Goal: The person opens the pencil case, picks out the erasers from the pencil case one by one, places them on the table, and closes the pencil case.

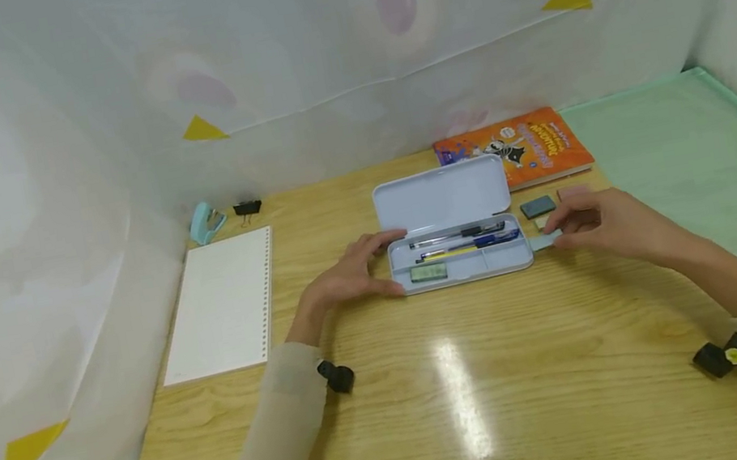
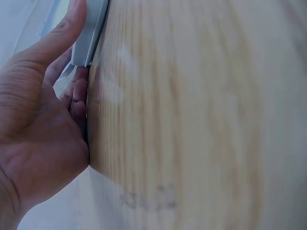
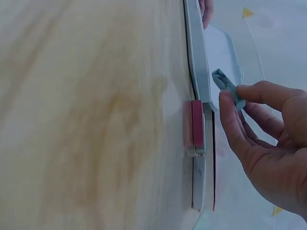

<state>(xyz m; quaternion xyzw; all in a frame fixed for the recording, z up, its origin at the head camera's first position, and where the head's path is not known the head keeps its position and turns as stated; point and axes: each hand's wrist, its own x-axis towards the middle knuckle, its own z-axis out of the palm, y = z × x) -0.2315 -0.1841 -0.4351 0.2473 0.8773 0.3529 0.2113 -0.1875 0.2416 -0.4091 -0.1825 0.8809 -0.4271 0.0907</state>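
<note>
Closest to us, both beige sleeves run up over the wooden table [image 1: 454, 379] toward a pale blue pencil case [image 1: 459, 253] lying open at its middle, lid [image 1: 440, 195] tipped back flat behind the tray. We see two pens in the tray's long upper slots: a black one [image 1: 456, 234] and, below it, a blue one [image 1: 471, 245] with a yellow stretch along its barrel. One greenish eraser [image 1: 429, 273] sits in the lower left compartment; the lower right compartment shows only its pale floor.

Our left hand [image 1: 350, 274] grips the case's left end, thumb on the near rim and fingers curled over the far corner; the left wrist view shows the thumb [image 2: 67, 31] pressed against the case edge. Our right hand [image 1: 604, 221] pinches a small light blue eraser [image 1: 543, 241] between thumb and forefinger, the other fingers loosely bent. That eraser is a short rectangular block; the right wrist view [image 3: 229, 87] shows it lifted beside the case's right end. From the head camera it appears to touch the case wall, though we cannot tell for sure.

Just behind it lie a dark grey-blue eraser [image 1: 538, 207] and a pink one [image 1: 572, 191].
</note>
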